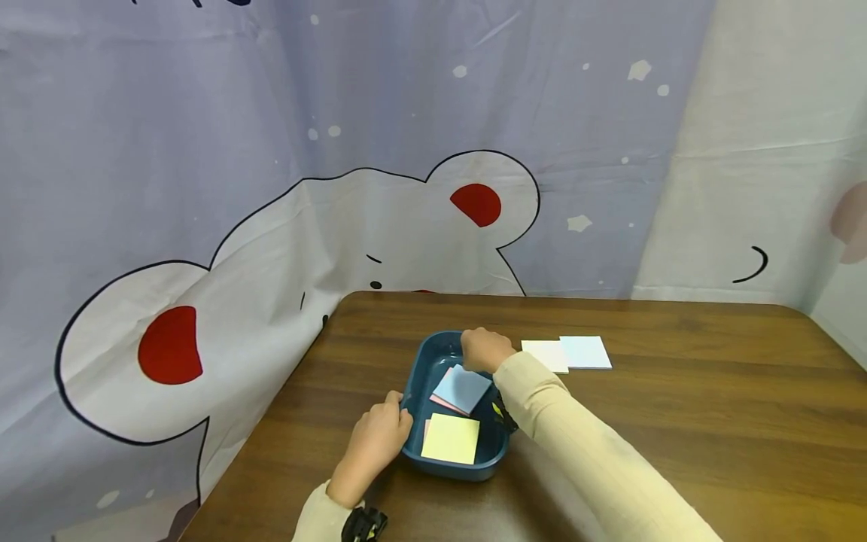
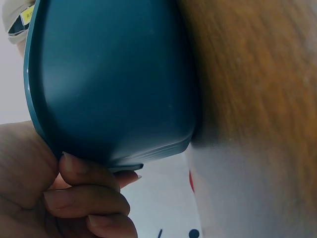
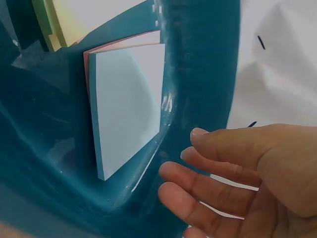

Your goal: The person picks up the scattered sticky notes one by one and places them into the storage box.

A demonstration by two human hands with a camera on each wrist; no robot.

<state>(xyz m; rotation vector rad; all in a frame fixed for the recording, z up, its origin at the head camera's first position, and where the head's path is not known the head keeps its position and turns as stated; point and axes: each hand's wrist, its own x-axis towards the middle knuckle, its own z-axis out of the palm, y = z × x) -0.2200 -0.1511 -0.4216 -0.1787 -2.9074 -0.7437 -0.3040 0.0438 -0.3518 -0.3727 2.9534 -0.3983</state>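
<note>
A dark teal plastic bin [image 1: 452,472] sits on the table. My left hand [image 1: 377,434] grips the near left part of its rim; in the left wrist view the curled fingers [image 2: 89,198] pinch the edge. Inside lie a light blue sticky note pad [image 1: 463,387] on a pink pad [image 1: 443,406], and nearer me a yellow pad [image 1: 452,439] with pink showing under its left edge. My right hand [image 1: 485,349] is over the bin's far right corner. In the right wrist view its fingers [image 3: 213,188] are loosely bent and hold nothing, close beside the light blue pad.
Right of the bin, a cream pad [image 1: 545,354] and a pale blue pad [image 1: 585,352] lie edge to edge on the wooden table [image 1: 677,406]. A printed curtain [image 1: 379,113] hangs behind the table's far edge.
</note>
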